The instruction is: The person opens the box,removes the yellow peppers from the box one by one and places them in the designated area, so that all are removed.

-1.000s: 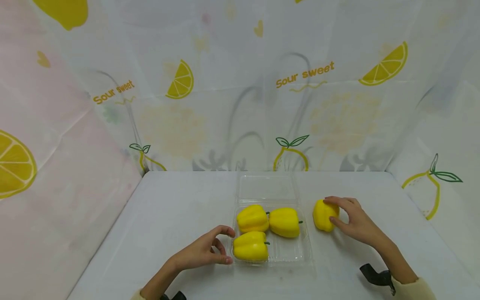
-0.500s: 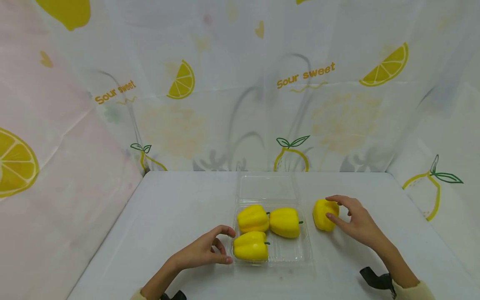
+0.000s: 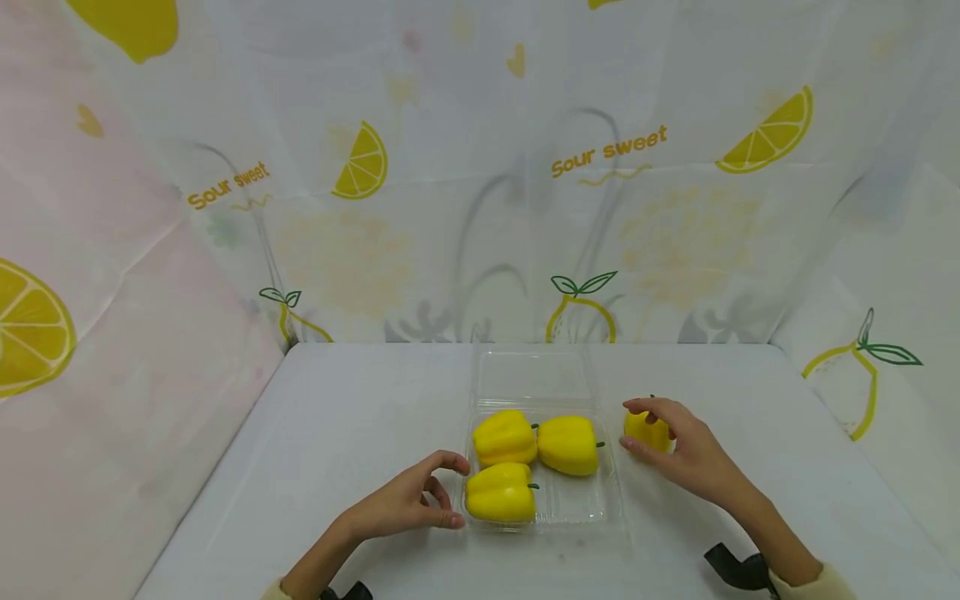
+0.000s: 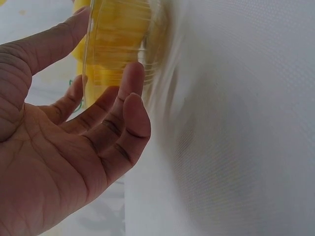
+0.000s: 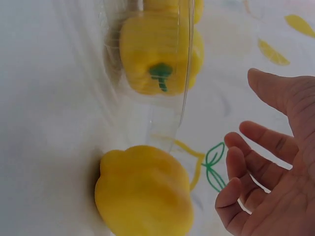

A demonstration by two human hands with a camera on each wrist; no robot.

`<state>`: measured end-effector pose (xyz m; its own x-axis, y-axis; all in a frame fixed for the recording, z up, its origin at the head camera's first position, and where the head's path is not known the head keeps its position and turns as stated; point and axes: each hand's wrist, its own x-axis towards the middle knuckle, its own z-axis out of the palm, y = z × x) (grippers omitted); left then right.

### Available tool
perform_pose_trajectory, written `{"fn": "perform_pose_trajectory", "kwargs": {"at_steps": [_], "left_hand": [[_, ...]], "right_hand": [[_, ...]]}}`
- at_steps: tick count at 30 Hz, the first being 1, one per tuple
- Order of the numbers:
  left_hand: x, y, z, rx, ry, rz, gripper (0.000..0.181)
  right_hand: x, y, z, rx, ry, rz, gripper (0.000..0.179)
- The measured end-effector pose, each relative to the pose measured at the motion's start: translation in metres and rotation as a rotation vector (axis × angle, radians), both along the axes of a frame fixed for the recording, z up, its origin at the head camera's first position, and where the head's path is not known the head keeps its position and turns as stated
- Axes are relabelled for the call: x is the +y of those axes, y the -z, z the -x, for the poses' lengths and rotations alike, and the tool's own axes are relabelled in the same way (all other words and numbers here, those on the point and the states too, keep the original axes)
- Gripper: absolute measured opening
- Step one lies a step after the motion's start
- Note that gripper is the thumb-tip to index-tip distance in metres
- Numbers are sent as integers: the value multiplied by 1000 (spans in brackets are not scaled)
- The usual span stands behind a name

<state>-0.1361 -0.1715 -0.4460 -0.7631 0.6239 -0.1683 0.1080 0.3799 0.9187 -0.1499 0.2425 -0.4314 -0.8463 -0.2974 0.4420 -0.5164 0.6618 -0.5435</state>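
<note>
Over the loose yellow pepper (image 3: 647, 430), right fingers (image 3: 642, 406) farther left than before

Yellow peppers (image 3: 567, 445): 4 total, 3 in box, 1 on table to the right. Clear plastic box (image 3: 573, 504): 1, w/ 1 lid (image 3: 536, 375) at far side. White table (image 3: 345, 417): 1. Hands: 2, i.e. 1 left hand (image 3: 412, 502), 1 right hand (image 3: 693, 454). Blk wrist pcs (image 3: 737, 569): 2. Cuffs (image 3: 816, 583): 2. Backdrop (image 3: 435, 108) prints: 2 "Sour sweet" texts (image 3: 609, 152), 2 lemon wedges (image 3: 362, 165) far, 1 lg lemon slice (image 3: 26, 329) left, 3 leafy lemon outlines (image 3: 870, 392).
</note>
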Motion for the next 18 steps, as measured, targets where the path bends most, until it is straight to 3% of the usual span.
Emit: {"fn": "perform_pose_trajectory", "kwargs": {"at_steps": [12,18], "left_hand": [[0,0,0,8,0,9,59],[1,0,0,8,5,4,59]], "right_hand": [[-25,0,-11,-103,-76,10,48],[-36,1,-14,-59,-157,9,52]]}}
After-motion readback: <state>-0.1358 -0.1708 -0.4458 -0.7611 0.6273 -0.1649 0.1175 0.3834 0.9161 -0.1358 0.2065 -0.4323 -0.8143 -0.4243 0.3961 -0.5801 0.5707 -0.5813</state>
